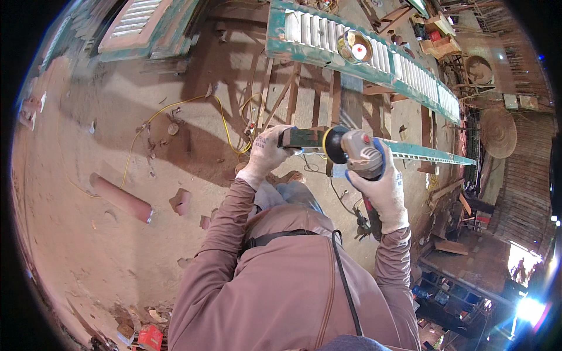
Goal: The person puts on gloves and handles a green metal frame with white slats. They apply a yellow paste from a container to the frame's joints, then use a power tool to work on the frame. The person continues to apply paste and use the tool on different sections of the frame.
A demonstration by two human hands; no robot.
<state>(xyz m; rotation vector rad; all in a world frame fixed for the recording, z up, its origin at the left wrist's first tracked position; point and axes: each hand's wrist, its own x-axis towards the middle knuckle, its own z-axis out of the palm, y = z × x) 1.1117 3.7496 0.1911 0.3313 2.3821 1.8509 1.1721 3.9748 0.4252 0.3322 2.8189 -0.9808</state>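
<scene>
My left hand [269, 153], in a whitish work glove, is closed on the near end of a green wooden louvred shutter [433, 153] that stands on edge. My right hand [383, 190], also gloved, grips a grey-and-red angle grinder [364, 153] by its head and body. The grinder's round black-and-yellow disc [335, 145] is at the shutter's edge, close to my left hand; whether it touches cannot be made out. A black cord [346, 281] runs down over my jacket.
Beyond lies another green-and-white louvred shutter [328, 55] on wooden trestles, with an open tin [355, 47] on top. More shutters [132, 26] are stacked at the far left. A yellow cable [219, 111] and a brown roll [122, 198] lie on the dusty floor. A round basket [498, 133] is at right.
</scene>
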